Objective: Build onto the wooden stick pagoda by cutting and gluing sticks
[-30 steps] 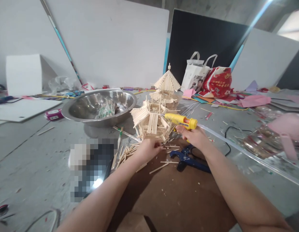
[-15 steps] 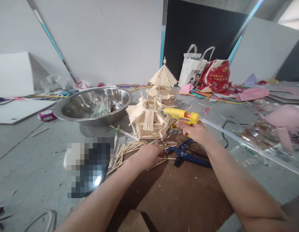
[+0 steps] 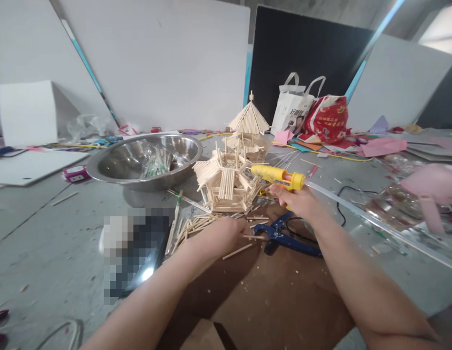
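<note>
A yellow glue gun point(image 3: 277, 176) with a long clear glue stick out of its back is in my right hand point(image 3: 293, 197), its fingers wrapped round the handle. Its nozzle points left at the roof of a wooden-stick pavilion model point(image 3: 226, 182). Just in front of the model, my left hand point(image 3: 227, 233) is low over loose sticks point(image 3: 196, 226), fingers curled downward and mostly hidden; a stick pokes out beside them. Behind stands a second stick model with a pointed roof point(image 3: 249, 119).
Blue cutting pliers point(image 3: 291, 239) lie on the brown board point(image 3: 277, 291). A steel basin point(image 3: 145, 160) with bagged sticks is at left, beyond a dark device point(image 3: 149, 270). Bags point(image 3: 326, 119) and coloured paper sit at the back right.
The view has shifted slightly. My left hand has drawn in a little, its fingers now less visible, and a loose stick near it shows more fully. My right hand still holds the glue gun.
</note>
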A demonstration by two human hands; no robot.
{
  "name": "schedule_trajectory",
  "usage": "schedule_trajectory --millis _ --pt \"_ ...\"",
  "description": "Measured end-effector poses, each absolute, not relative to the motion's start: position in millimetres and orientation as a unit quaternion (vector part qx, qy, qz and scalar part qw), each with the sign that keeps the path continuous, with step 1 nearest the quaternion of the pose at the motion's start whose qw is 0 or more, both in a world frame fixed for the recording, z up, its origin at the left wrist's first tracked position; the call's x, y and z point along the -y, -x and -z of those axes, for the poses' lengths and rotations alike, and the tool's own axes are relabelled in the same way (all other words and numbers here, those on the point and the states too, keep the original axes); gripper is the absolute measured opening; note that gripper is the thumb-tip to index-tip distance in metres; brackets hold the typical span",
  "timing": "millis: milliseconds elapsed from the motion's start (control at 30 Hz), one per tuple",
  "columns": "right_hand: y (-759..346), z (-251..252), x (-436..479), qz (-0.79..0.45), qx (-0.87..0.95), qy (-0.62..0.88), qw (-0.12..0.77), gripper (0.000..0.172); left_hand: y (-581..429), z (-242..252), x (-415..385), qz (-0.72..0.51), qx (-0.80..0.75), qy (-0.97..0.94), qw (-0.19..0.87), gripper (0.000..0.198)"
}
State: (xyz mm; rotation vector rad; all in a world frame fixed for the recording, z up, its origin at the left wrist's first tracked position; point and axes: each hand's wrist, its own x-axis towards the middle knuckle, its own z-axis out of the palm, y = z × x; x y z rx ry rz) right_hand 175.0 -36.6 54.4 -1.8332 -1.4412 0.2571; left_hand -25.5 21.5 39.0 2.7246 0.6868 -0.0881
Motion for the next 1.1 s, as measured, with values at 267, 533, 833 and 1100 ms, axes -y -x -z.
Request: schedule_trajectory --millis 267,533,833,1100 --pt "-172.2 -53.7 38.0 -0.112 0.555 0.724 0.396 0.04 34.4 -54.8 -32.2 -0.083 -0.217 -0.912 0.338 0.024" --pt "-159.1 -49.5 35.6 -0.224 0.558 0.648 0.467 0.032 21.7 -50.2 -26.5 -0.257 -0.293 -0.589 0.708 0.02" --pt "-151.0 -54.5 34.2 -0.304 0.502 0.582 0.563 0.024 13.1 -41.4 -8.1 -0.169 -0.255 -0.552 0.776 0.019" --pt "-155.6 -48.9 34.5 -0.244 0.514 0.621 0.539 0.032 6.4 -22.9 -8.0 -0.189 -0.294 -0.682 0.643 0.027"
